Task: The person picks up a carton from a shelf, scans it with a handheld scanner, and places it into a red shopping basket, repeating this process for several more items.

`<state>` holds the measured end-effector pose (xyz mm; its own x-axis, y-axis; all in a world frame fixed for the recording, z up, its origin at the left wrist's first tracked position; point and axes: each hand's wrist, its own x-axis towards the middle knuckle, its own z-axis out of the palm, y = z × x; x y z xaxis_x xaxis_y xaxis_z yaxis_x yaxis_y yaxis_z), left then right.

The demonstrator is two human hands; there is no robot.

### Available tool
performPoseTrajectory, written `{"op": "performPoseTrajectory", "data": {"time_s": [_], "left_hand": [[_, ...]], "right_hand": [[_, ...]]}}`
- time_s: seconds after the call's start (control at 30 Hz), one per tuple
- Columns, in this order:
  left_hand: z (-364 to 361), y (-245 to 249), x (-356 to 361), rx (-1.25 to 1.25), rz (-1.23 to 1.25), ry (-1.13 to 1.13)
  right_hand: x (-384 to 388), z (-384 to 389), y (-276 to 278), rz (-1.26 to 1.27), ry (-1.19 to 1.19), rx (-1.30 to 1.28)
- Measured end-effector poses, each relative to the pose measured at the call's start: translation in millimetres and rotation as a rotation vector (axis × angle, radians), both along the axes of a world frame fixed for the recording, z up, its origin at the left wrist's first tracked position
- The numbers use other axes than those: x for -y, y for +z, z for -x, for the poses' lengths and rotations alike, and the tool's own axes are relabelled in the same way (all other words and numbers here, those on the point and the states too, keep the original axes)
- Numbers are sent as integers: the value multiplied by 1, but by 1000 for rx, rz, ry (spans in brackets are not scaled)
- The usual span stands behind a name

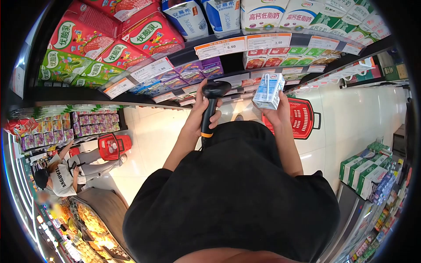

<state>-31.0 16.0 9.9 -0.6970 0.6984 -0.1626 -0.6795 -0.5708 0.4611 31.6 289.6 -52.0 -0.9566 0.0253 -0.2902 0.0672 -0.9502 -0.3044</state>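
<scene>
My left hand [202, 115] is closed round the handle of a black barcode scanner [215, 90] with an orange band near its base. In my right hand [280, 111] is a small white and blue drink carton [268, 91], with a straw fixed along its side. The scanner's head points toward the carton, and a gap separates the two. Both are held in front of the dairy shelf [180, 55], above its lower rows. A red shopping basket [302, 118] is beyond my right forearm, partly hidden by it.
Red and green drink packs [83, 37] and white milk cartons [263, 15] fill the shelf, with price tags [219, 48] along its edge. At left, another person [61, 177] is beside a second red basket [115, 146]. Green and white boxes [362, 175] are stacked at right.
</scene>
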Motion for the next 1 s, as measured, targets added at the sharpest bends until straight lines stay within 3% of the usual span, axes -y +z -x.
{"op": "performPoseTrajectory", "data": {"time_s": [0.1,0.17,0.37,0.5,0.57,0.63,0.73,0.8,0.83,0.9,0.97,1.0], "left_hand": [[1,-1,1,0,-7,-12],[1,-5,3,66,-179,-50],[1,-1,7,94,-306,-32],[0,-14,11,84,-45,60],[-4,-17,10,151,-117,83],[-2,-4,6,144,-11,120],[1,3,1,10,132,139],[-1,24,-2,-39,324,143],[-2,26,1,-64,241,109],[2,23,4,-418,504,89],[3,14,-2,-922,821,284],[2,23,-3,-937,875,287]], "right_hand": [[0,0,-3,6,38,-46],[0,0,-5,11,39,-42],[5,-1,0,-37,-24,-66],[10,-1,36,-183,73,-230],[12,2,49,-188,91,-256],[8,10,67,-229,153,-315],[2,14,116,-399,28,-342],[-2,18,152,-741,-137,-462],[-4,19,173,-937,-218,-510],[1,27,198,-1224,-532,-621],[13,35,227,-1326,-789,-657],[19,41,240,-1335,-884,-679]]}}
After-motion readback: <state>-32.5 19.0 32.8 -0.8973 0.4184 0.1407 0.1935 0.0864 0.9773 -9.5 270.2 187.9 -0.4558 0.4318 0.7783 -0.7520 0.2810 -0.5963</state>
